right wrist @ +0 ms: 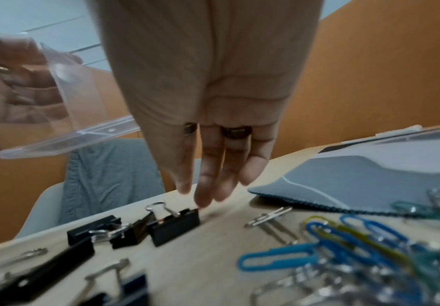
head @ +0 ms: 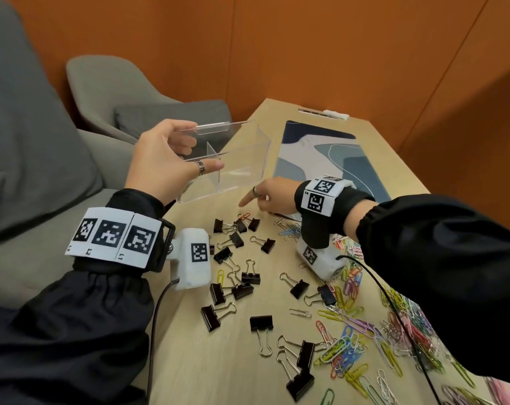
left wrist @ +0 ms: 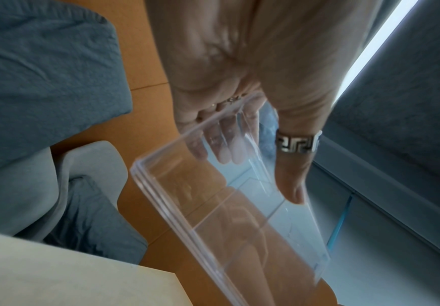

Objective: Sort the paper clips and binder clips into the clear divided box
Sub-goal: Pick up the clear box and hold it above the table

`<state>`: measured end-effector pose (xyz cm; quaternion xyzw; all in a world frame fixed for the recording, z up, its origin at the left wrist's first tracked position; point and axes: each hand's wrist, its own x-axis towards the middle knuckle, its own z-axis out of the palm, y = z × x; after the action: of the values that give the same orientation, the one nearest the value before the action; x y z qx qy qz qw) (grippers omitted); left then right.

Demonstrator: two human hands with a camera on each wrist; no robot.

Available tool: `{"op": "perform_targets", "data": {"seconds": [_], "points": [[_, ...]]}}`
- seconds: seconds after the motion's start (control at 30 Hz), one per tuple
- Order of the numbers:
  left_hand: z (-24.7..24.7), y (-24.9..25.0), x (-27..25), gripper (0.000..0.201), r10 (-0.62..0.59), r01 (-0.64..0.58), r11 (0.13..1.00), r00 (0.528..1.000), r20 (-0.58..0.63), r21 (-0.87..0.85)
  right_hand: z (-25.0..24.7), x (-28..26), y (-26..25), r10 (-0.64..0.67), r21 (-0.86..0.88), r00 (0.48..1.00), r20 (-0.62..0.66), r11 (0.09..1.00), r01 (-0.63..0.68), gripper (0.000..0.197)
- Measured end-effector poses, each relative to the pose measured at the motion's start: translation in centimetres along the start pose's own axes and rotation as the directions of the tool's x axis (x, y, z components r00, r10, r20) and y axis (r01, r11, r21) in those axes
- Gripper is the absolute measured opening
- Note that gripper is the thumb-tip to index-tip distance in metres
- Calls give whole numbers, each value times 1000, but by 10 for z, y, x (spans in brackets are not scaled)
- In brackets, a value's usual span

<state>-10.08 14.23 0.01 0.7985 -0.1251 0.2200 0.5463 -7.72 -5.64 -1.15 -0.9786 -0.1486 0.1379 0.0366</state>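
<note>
My left hand (head: 172, 159) holds the clear divided box (head: 236, 162) in the air above the table's left edge, thumb on the near wall and fingers behind the far one. In the left wrist view the box (left wrist: 229, 207) is empty, and my fingers (left wrist: 221, 145) show through its wall. My right hand (head: 265, 197) hovers low over the table with straight fingers and holds nothing. Its fingertips (right wrist: 203, 198) come close to a black binder clip (right wrist: 174, 225). Several black binder clips (head: 247, 276) lie scattered on the table. Coloured paper clips (head: 364, 331) are heaped at the right.
A grey and white patterned mat (head: 329, 159) lies further back on the wooden table (head: 189, 361). Grey armchairs (head: 125, 92) stand to the left, and an orange wall runs behind. A black cable (head: 393, 302) runs from my right wrist over the paper clips.
</note>
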Motion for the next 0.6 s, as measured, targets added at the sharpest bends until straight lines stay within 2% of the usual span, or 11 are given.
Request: {"op": "perform_targets", "data": {"seconds": [0.13, 0.33, 0.47, 0.6], "points": [[1, -1, 0, 71, -1, 1, 1000, 1000, 8, 10, 5, 1, 10, -5, -176, 994, 106, 984, 24, 55], [3, -2, 0, 70, 4, -4, 1000, 1000, 12, 7, 2, -30, 32, 97, -337, 985, 141, 941, -45, 35], [6, -2, 0, 70, 10, -10, 1000, 1000, 30, 11, 2, -50, 48, 94, -242, 988, 125, 968, -62, 39], [9, -1, -1, 70, 16, -17, 1000, 998, 56, 25, 7, -45, 49, 104, -144, 986, 131, 986, -85, 64]]}}
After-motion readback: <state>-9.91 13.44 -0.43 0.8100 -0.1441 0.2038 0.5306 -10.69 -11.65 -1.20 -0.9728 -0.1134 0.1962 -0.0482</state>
